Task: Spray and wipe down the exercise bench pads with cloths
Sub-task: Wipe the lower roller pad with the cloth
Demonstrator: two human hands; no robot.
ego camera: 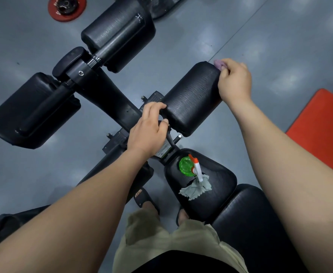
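My right hand (pixel 234 79) grips a purple cloth (pixel 219 64) against the far end of a black roller pad (pixel 191 99). My left hand (pixel 149 131) holds the near end of that same pad, fingers curled over its edge by the frame joint. On the black seat pad (pixel 217 190) below stand a green spray bottle (pixel 187 166) with a white and orange trigger head and a crumpled grey cloth (pixel 196 189). Most of the purple cloth is hidden under my right hand.
Two more black roller pads (pixel 31 113) (pixel 120 30) sit on the bench's front bar at left and top. A red weight plate (pixel 67 7) lies on the grey floor at top left. An orange mat (pixel 325 127) is at right. My sandalled feet (pixel 148 201) stand beside the seat.
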